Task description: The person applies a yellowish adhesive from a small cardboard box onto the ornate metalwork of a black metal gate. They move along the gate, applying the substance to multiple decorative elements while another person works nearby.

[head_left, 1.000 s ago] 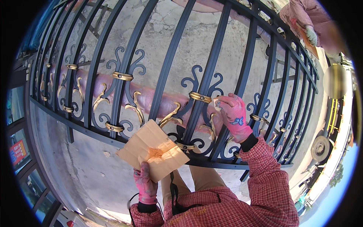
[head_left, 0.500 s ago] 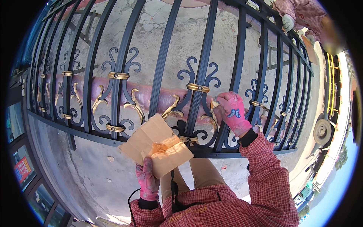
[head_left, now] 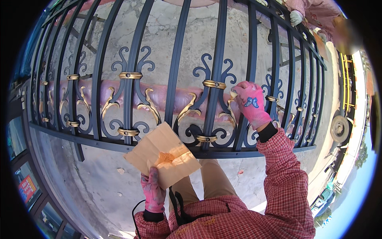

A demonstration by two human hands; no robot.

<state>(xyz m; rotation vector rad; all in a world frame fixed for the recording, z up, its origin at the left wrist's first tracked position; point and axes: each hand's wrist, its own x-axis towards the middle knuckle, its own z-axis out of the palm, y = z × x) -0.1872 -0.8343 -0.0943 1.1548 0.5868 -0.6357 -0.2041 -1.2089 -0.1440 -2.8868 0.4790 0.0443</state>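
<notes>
My left hand, in a stained pink glove, grips the lower edge of a square of brown cardboard. An orange-gold smear of what looks like paint lies on its face. My right hand, in a pink glove with a blue butterfly, is closed beside a gold-tipped leaf scroll on a dark metal railing. A small pale piece shows at its fingertips; the fingers hide what it is. Beside it, a gold collar rings the upright bar. More dark scrolls with gold tips run leftward.
Behind the bars lies a roll wrapped in pinkish plastic on cracked concrete. Another person's gloved hand rests at the railing's far right. Windows line the left; a wheel stands at the right.
The view has shifted slightly, so the railing sits higher and further right. My right hand remains by the same leaf scroll, and my left keeps its grip on the cardboard.
</notes>
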